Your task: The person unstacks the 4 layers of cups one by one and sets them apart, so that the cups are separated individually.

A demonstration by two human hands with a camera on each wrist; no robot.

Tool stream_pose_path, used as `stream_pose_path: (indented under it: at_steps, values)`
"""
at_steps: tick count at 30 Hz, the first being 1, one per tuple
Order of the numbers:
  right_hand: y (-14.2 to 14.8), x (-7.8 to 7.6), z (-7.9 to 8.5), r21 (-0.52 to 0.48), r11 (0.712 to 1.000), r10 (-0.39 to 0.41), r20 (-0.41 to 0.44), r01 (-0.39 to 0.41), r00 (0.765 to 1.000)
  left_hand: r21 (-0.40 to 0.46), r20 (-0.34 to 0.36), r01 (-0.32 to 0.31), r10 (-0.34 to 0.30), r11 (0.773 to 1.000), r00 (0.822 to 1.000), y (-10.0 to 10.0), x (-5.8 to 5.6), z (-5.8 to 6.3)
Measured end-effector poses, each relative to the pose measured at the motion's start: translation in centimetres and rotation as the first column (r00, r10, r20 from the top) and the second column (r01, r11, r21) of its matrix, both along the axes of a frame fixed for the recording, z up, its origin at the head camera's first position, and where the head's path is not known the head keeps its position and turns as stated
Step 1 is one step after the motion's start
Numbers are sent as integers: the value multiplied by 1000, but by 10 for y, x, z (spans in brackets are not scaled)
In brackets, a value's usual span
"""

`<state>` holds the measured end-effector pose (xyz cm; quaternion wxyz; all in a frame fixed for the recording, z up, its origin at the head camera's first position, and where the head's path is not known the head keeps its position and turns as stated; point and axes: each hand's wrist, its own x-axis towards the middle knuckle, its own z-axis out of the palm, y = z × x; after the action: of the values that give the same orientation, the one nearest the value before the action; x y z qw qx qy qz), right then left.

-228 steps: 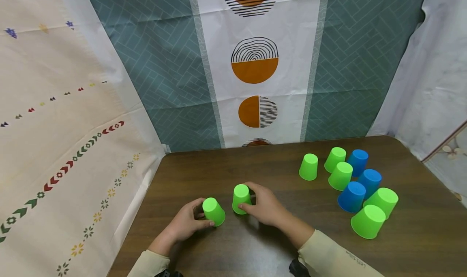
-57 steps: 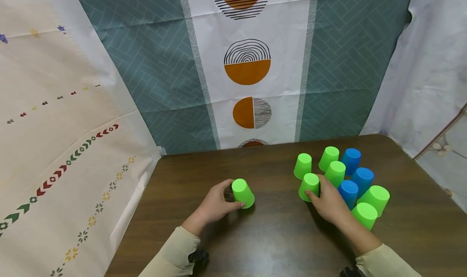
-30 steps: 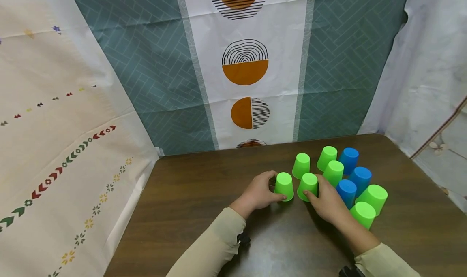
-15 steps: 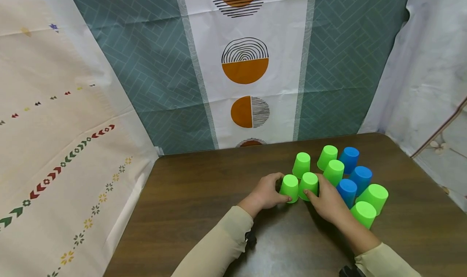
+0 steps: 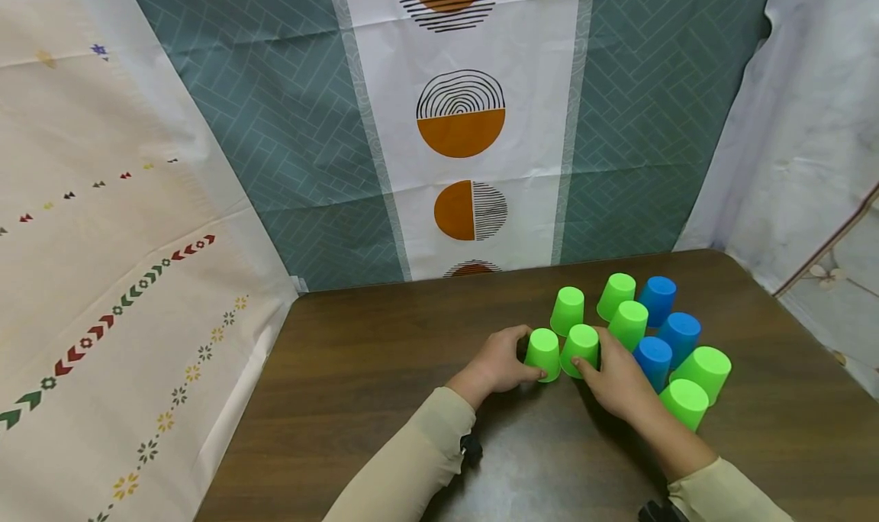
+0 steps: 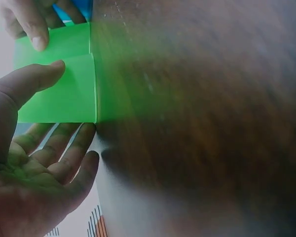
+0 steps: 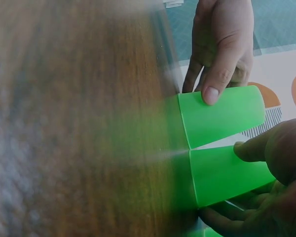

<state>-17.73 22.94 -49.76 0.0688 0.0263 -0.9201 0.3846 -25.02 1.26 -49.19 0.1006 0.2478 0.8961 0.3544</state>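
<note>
Two upside-down green plastic cups stand side by side on the brown table, one in each hand. My left hand (image 5: 500,363) grips the left cup (image 5: 543,354) from its left side, thumb in front and fingers behind. The right cup (image 5: 581,350) is held by my right hand (image 5: 618,381) from the right. Seen from the right wrist, the bottom rims of the left hand's cup (image 7: 219,116) and the right hand's cup (image 7: 227,173) meet at the table. The left wrist view shows my left thumb lying on its cup (image 6: 64,96).
Behind the held cups stands another green cup (image 5: 568,310). More upside-down cups crowd to the right: blue cups (image 5: 680,337) amid green cups (image 5: 628,325), with a front green cup (image 5: 684,404) near my right forearm. The table (image 5: 384,354) meets a patterned cloth (image 5: 316,163) at its back edge.
From mid-table, my right hand brought its green cup right to the group. My left hand then slid its cup right until beside it. Over the last half second almost nothing moved.
</note>
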Motion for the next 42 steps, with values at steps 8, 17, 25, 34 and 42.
stream_pose_path:
  at_steps: [8,17,25,34,42]
  values:
    - [-1,1,0,1,1000,2,-6,-2,1000,-8,30,-3,4,1000,1000,0,1,0]
    - [-1,1,0,3,1000,10,-23,-10,1000,-20,35,-4,5,1000,999,0,1,0]
    - [-1,0,-1,9,1000,10,-19,-9,1000,-24,36,0,1,1000,999,0,2,1]
    - [0,1,0,11,1000,9,-27,-9,1000,-26,30,-2,3,1000,1000,1,2,1]
    - [-1,2,1,13,1000,14,-29,-14,999,-35,27,-5,5,999,1000,0,2,2]
